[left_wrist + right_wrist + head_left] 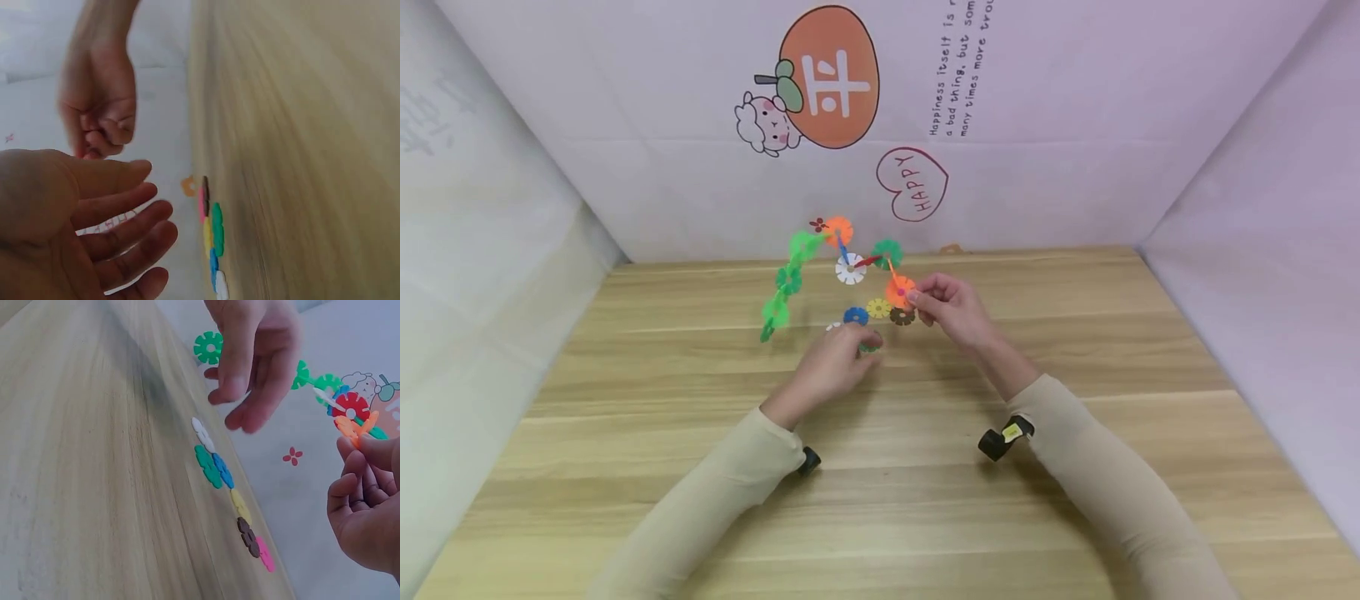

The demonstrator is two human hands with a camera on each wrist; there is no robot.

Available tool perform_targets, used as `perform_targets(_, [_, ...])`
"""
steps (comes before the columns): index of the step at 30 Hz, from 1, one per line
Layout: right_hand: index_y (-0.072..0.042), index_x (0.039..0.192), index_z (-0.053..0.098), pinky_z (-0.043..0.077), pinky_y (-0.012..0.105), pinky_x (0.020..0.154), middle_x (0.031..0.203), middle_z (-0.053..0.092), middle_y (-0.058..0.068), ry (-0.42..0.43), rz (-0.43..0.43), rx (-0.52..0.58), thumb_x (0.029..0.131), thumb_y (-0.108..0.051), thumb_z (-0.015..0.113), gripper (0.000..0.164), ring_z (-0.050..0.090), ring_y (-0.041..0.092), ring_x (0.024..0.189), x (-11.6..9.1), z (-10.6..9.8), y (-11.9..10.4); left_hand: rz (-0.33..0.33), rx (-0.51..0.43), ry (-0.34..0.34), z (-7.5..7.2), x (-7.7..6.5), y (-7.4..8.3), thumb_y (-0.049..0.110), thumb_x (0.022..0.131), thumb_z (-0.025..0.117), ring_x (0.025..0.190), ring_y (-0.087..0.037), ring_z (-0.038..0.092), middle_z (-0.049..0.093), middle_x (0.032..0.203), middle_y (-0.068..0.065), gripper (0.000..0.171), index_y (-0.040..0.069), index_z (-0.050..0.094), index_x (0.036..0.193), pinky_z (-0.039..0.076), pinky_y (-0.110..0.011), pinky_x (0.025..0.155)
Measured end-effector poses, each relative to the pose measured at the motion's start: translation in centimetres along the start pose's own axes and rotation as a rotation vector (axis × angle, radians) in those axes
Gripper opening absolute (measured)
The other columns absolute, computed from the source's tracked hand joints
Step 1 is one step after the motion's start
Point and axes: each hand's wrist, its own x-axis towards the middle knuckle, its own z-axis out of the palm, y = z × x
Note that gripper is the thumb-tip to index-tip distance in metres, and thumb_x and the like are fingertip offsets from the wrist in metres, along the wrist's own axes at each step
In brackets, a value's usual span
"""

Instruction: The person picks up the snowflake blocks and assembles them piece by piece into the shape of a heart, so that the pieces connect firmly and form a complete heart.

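My right hand [957,310] pinches an orange snowflake disc [897,288] at one end of a chain of slotted plastic discs. The raised chain arches leftward through a green disc [888,253], a red one, a white disc [851,269], a blue one and another orange disc [838,231]. Several green discs [788,280] hang down at its left end. In the right wrist view, thumb and fingers grip the orange piece [354,430]. My left hand [835,360] hovers over the table with relaxed fingers; in the left wrist view, the left hand [106,219] holds nothing.
Loose discs lie flat on the wooden table [887,500] below the hands: blue [855,316], yellow [878,308], brown [902,317], green [208,467], white [202,434] and pink [265,554]. A printed white cloth [1045,167] stands behind the table, with more cloth at both sides.
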Motion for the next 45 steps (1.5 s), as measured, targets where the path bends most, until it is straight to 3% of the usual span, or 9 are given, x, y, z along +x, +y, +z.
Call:
perform_targets(7, [-0.004, 0.096, 0.066, 0.045, 0.021, 0.062, 0.084, 0.068, 0.004, 0.024, 0.007, 0.092, 0.097, -0.001, 0.065, 0.003, 0.051, 0.013, 0.067, 0.4, -0.1, 0.4, -0.024, 0.295, -0.056, 1.2, 2.1, -1.0, 0.016, 0.096, 0.068, 0.101, -0.026, 0.061, 0.062, 0.114, -0.011, 0.021, 0.006, 0.072, 0.114, 0.055, -0.043, 0.082])
perform_targets(10, [-0.007, 0.094, 0.066, 0.046, 0.021, 0.062, 0.085, 0.068, 0.003, 0.014, 0.005, 0.112, 0.097, -0.001, 0.064, 0.006, 0.052, 0.012, 0.068, 0.6, -0.1, 0.5, -0.024, 0.345, -0.077, 1.4, 2.4, -1.2, 0.016, 0.098, 0.065, 0.104, -0.029, 0.06, 0.06, 0.117, -0.013, 0.019, 0.005, 0.071, 0.112, 0.055, -0.046, 0.082])
perform_targets(15, [-0.006, 0.094, 0.065, 0.046, 0.02, 0.062, 0.085, 0.068, 0.004, 0.007, 0.002, 0.136, 0.097, 0.0, 0.064, 0.006, 0.053, 0.012, 0.068, 0.6, -0.1, 0.4, -0.011, 0.346, -0.071, 1.4, 2.6, -1.4, 0.011, 0.095, 0.067, 0.103, -0.028, 0.058, 0.059, 0.113, -0.012, 0.012, 0.005, 0.07, 0.104, 0.055, -0.046, 0.078])
perform_targets(25, [-0.006, 0.093, 0.064, 0.046, 0.02, 0.061, 0.083, 0.067, 0.003, -0.006, 0.0, 0.132, 0.097, 0.002, 0.062, 0.009, 0.052, 0.012, 0.068, 0.2, -0.9, 0.2, 0.036, 0.313, -0.067, 1.4, 2.4, -1.4, 0.005, 0.09, 0.07, 0.096, -0.025, 0.061, 0.064, 0.103, -0.007, 0.01, 0.008, 0.073, 0.099, 0.056, -0.042, 0.077])
perform_targets(29, [-0.002, 0.095, 0.064, 0.046, 0.021, 0.062, 0.083, 0.066, 0.003, -0.01, -0.001, 0.138, 0.097, 0.002, 0.062, 0.005, 0.052, 0.012, 0.068, 0.1, -1.3, 0.2, 0.009, 0.288, -0.079, 1.3, 2.4, -1.4, 0.008, 0.092, 0.073, 0.093, -0.023, 0.059, 0.061, 0.101, -0.006, 0.008, 0.007, 0.071, 0.1, 0.055, -0.041, 0.077])
perform_targets(36, [-0.007, 0.092, 0.066, 0.046, 0.021, 0.062, 0.084, 0.068, 0.004, -0.019, -0.013, 0.141, 0.097, 0.002, 0.062, 0.011, 0.052, 0.013, 0.068, -0.1, -1.8, 0.1, -0.025, 0.237, -0.12, 1.0, 2.0, -1.3, 0.018, 0.091, 0.077, 0.092, -0.021, 0.056, 0.057, 0.102, -0.005, 0.014, 0.009, 0.069, 0.099, 0.052, -0.039, 0.078])
perform_targets(40, [-0.007, 0.093, 0.065, 0.046, 0.021, 0.062, 0.085, 0.069, 0.004, -0.014, -0.009, 0.121, 0.098, 0.001, 0.062, 0.01, 0.053, 0.013, 0.069, -0.2, -2.0, 0.0, -0.038, 0.145, -0.125, 0.7, 1.7, -1.2, 0.019, 0.09, 0.078, 0.086, -0.018, 0.059, 0.062, 0.094, 0.0, 0.017, 0.013, 0.065, 0.099, 0.051, -0.036, 0.073])
perform_targets(45, [-0.006, 0.094, 0.066, 0.046, 0.022, 0.063, 0.085, 0.068, 0.003, -0.011, -0.005, 0.111, 0.097, -0.001, 0.064, 0.006, 0.053, 0.013, 0.069, -0.4, -2.1, 0.0, -0.065, -0.048, -0.012, -0.2, 0.9, -0.4, 0.015, 0.09, 0.078, 0.081, -0.013, 0.063, 0.069, 0.088, 0.003, 0.011, 0.012, 0.074, 0.1, 0.053, -0.032, 0.069])
